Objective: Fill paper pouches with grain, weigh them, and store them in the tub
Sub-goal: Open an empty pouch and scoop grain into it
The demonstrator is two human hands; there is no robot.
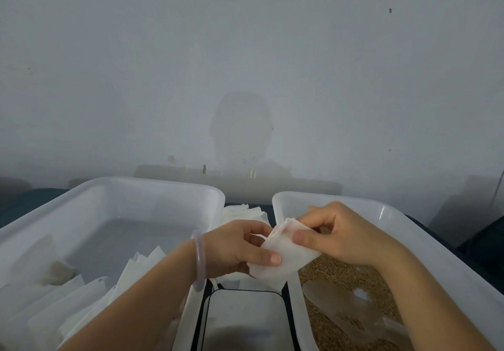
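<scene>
A white paper pouch [283, 258], thin and slightly crumpled, hung in the air at centre frame, above the gap between two translucent plastic tubs. The left hand [240, 247] came in from the lower left with its wrist bent, its grip pinching the pouch's lower left edge between thumb and fingers. The right hand [341, 233] reached in from the lower right, its grip pinching the pouch's upper edge, thumb on the near face. A pale, smooth bangle [200, 260] circled the left wrist. Below the pouch lay a scale [245, 320] with a glossy plate. The right tub [425, 244] held brown grain [321, 277] and a clear scoop [346, 307]. The left tub [114, 200] held flat white pouches [81, 296]. More lay stacked [242, 212] between the tubs.
</scene>
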